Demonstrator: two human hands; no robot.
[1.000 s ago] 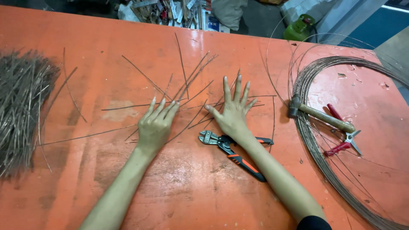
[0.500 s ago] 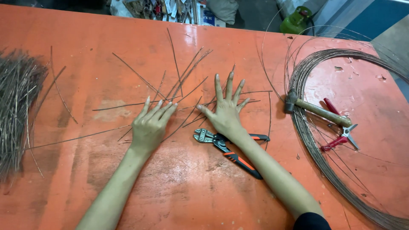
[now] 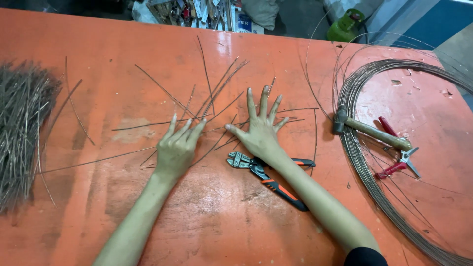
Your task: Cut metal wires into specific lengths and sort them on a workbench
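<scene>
Both my hands lie flat and open, palms down, on the worn orange tabletop [image 3: 98, 44], grasping nothing. My left hand [image 3: 176, 148] has its fingers close together, the tips resting on the scattered thin cut lengths of grey wire [image 3: 207, 106] that fan out across the middle of the tabletop toward its far edge. My right hand [image 3: 258, 130] is just beside it, fingers spread wide, pressing down on the same loose wires.

Under my right wrist, nearer the front edge, lie the black bolt cutters with orange-and-black handles [image 3: 268, 177], jaws pointing left; my forearm crosses over the handles. At the left edge sits a thick bundle of cut grey wire pieces [image 3: 22, 128]. Toward the right edge a big coil of grey wire [image 3: 364, 162] lies flat, with a wooden-handled hammer [image 3: 372, 130] resting across it and red-handled pliers [image 3: 396, 155] just beside the hammer. Beyond the far edge stands a green gas canister [image 3: 345, 24].
</scene>
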